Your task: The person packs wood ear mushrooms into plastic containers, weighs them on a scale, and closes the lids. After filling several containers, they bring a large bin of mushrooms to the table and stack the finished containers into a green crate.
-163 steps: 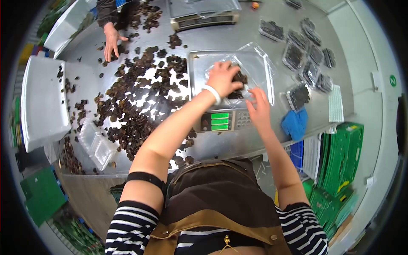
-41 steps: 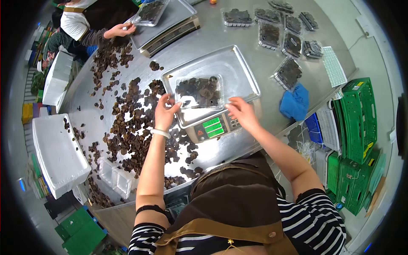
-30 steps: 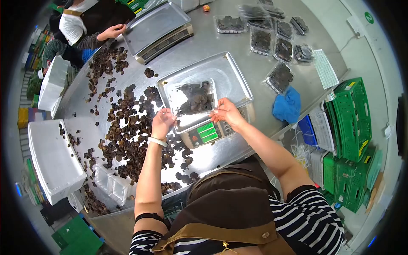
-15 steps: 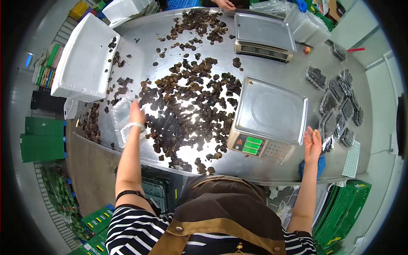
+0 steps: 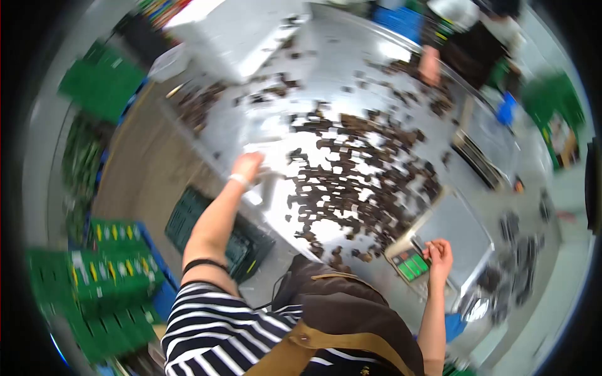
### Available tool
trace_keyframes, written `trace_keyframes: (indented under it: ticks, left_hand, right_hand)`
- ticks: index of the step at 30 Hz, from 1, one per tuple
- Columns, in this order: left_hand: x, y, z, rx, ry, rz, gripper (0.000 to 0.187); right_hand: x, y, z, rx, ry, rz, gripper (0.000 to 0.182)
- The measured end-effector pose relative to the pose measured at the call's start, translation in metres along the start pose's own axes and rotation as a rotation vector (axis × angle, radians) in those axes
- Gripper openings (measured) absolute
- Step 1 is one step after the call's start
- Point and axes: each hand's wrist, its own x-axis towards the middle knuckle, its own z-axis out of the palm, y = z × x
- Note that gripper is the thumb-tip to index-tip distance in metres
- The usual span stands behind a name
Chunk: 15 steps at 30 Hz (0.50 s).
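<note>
My left hand (image 5: 248, 166) reaches over the table's near left edge, beside clear plastic containers (image 5: 266, 147). Blur hides its fingers and whether they grip a container. My right hand (image 5: 439, 254) hovers over the front of a weighing scale (image 5: 464, 235), near its lit green display (image 5: 412, 267). Its fingers are loosely curled, a little apart, and nothing shows in them. Between the hands, dark brown, wrinkled pieces that look like wood ear mushrooms (image 5: 357, 182) lie spread across the metal table (image 5: 342, 69).
A white foam box (image 5: 219, 31) stands at the back left. Across the table, a co-worker's hand (image 5: 430, 66) is over more dark pieces, near a second scale (image 5: 486, 147). Filled clear packs (image 5: 523, 263) lie at the right. Green crates (image 5: 116, 276) stand on the left floor.
The view has swung left and blurred. My right hand has moved from the scale's right side to above its front panel, fingers curling more. My left hand stays by the clear containers.
</note>
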Motion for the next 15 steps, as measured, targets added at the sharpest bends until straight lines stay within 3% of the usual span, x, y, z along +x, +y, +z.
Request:
trace_keyframes:
  ticks: [2,4,5,6,7,8,10,12,14,15]
  left_hand:
    - [0.002,0.011,-0.02,-0.032,-0.075,-0.102,0.022]
    - [0.002,0.028,-0.027,-0.261,0.299,-0.059,0.014]
    - [0.01,0.04,-0.021,-0.328,0.41,-0.095,0.018]
    - [0.014,0.061,-0.036,-0.395,0.616,0.01,0.021]
    - [0.018,0.081,-0.051,-0.3,0.418,0.061,0.019]
    - [0.011,0.118,-0.077,-0.399,0.467,0.115,0.009]
    - [0.011,0.192,-0.104,-0.302,0.383,0.238,0.009]
    - [-0.006,0.25,-0.115,-0.323,0.271,0.419,0.014]
    - [-0.023,0.277,-0.107,-0.383,0.602,0.564,0.016]
    - [-0.028,0.273,-0.107,-0.377,0.643,0.484,0.019]
  right_hand:
    - [0.008,-0.007,0.031,-0.033,-0.125,-0.038,0.008]
    - [0.011,-0.009,0.056,-0.125,-0.237,-0.085,0.009]
    - [0.005,-0.025,0.077,-0.353,-0.279,-0.29,0.012]
    - [-0.006,-0.044,0.095,-0.569,-0.304,-0.51,0.015]
    - [-0.011,-0.061,0.112,-0.683,-0.344,-0.798,0.02]
    - [-0.015,-0.075,0.128,-0.777,-0.366,-1.093,0.025]
    - [-0.023,-0.099,0.155,-1.032,-0.371,-1.318,0.047]
    - [-0.019,-0.102,0.178,-1.167,-0.286,-1.259,0.054]
    - [0.004,-0.092,0.171,-1.393,-0.432,-1.07,0.049]
    - [0.026,-0.066,0.156,-1.441,-0.412,-1.016,0.046]
